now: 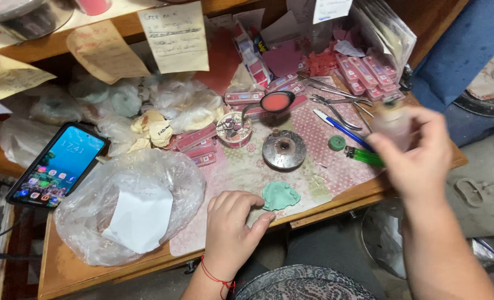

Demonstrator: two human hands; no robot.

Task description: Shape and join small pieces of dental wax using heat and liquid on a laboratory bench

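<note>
Pinning green putty lump (279, 195) at desk edge (336, 201) with curled left hand (231, 229) | looks soft, squishy, grab its sides | right hand (419, 153) wrapped round blurry small bottle (394, 119), probably light, slippery

Mint-green clay lump (279, 195), floral pink mat (319, 133), blue pen (341, 129), green lighter (365, 156).

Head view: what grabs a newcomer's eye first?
Probably the lit smartphone propped at the left edge of the cluttered wooden desk, beside a big crumpled clear plastic bag with white paper inside. At the near edge, the left hand rests fingertips against a mint-green lump on the patterned mat. The right hand, motion-blurred, holds up a small pale bottle above a green lighter.
</note>
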